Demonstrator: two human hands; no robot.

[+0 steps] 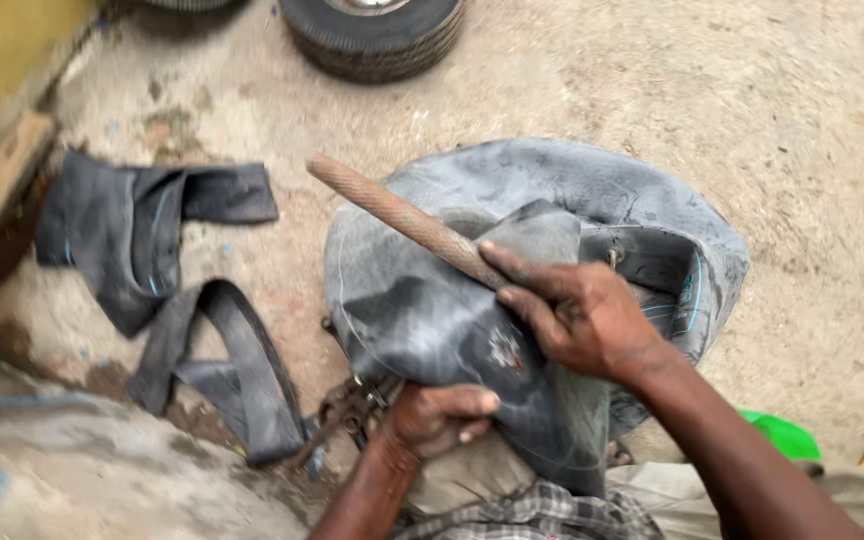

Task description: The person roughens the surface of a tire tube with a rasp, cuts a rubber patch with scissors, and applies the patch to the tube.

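Rasp (402,215) in right hand (577,315), tip up-left

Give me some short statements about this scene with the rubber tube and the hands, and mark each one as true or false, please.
1. The right hand holds a long, round, rough brown metal rasp. True.
2. The left hand is raised in the air and touches nothing. False: it grips the lower edge of the large grey-black rubber inner tube.
3. The rasp lies across the inner tube. True.
4. Cut pieces of black rubber lie on the ground to the right of the tube. False: they lie to its left.
5. A black tyre lies at the top edge of the picture. True.
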